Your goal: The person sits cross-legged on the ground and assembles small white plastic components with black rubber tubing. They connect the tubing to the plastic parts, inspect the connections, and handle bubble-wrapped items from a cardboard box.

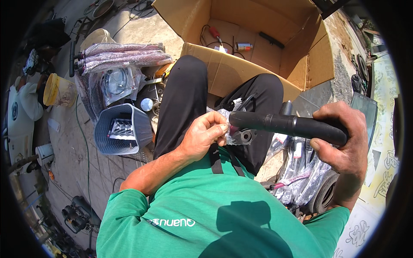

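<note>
My right hand (343, 142) grips the curved right end of a thick black metal tube (280, 124). A short stub rises from the tube's middle, and its left end lies near my left hand. With thumb and fingers together, my left hand (209, 129) pinches clear bubble wrap (228, 135). The wrap is partly around a part lying between my thighs. Below the tube shows a dark metal plate (244, 137) with a round hole; its full shape is hidden by the tube and wrap.
An open cardboard box (222, 69) stands beyond my knees, holding a red-handled tool (215, 33), a small can (243, 46) and a black bar (271, 40). At left are a grey plastic basket (103, 138) and bubble-wrapped tubes (125, 58). Plastic-wrapped parts (298, 174) lie at right. A person (30, 96) is far left.
</note>
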Motion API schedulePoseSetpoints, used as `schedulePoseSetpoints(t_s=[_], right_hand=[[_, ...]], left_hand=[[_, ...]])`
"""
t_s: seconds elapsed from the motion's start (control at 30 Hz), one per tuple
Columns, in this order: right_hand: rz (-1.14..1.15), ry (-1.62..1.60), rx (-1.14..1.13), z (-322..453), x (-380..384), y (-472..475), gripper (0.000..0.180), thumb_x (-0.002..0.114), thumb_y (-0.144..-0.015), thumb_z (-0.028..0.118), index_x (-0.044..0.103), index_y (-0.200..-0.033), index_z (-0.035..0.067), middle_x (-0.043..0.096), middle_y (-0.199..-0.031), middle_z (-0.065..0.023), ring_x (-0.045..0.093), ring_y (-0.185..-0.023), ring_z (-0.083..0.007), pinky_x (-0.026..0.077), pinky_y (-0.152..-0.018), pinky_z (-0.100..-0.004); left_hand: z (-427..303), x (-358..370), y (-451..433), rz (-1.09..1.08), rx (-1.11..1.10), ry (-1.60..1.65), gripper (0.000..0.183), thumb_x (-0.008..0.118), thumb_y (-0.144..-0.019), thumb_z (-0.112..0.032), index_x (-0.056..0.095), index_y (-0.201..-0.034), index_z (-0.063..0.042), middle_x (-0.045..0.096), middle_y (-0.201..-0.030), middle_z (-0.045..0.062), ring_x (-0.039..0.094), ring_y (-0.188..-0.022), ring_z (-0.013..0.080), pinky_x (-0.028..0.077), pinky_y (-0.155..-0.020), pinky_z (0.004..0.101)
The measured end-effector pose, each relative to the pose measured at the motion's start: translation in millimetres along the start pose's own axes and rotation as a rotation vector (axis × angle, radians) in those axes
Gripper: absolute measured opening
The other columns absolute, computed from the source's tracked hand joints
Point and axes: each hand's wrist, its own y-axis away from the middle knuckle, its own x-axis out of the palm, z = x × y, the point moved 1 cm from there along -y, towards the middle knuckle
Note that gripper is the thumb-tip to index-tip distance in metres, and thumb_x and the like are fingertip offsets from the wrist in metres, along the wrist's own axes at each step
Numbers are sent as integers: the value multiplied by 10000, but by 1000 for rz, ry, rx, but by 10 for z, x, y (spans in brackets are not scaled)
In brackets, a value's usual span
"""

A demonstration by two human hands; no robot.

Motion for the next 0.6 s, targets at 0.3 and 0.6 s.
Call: schedulePoseSetpoints(t_s=[0.3, 0.6], right_hand=[[133, 20, -88, 32, -94, -68, 396, 790, -560, 116, 692, -928, 9, 669, -750, -127, 684, -644, -299, 506, -585, -349], [233, 319, -224, 352, 173, -50, 406, 851, -569, 125, 660, -926, 93, 615, -703, -87, 627, -627, -314, 470, -617, -417]], left_hand=[[-74, 139, 76, -57, 78, -232, 98, 653, -1002, -113, 608, -1016, -27, 629, -874, 22, 582, -699, 74, 493, -648, 238], [-117, 201, 13, 7, 71, -292, 82, 674, -985, -87, 622, -973, -26, 608, -804, -19, 531, -684, 37, 435, -598, 229]])
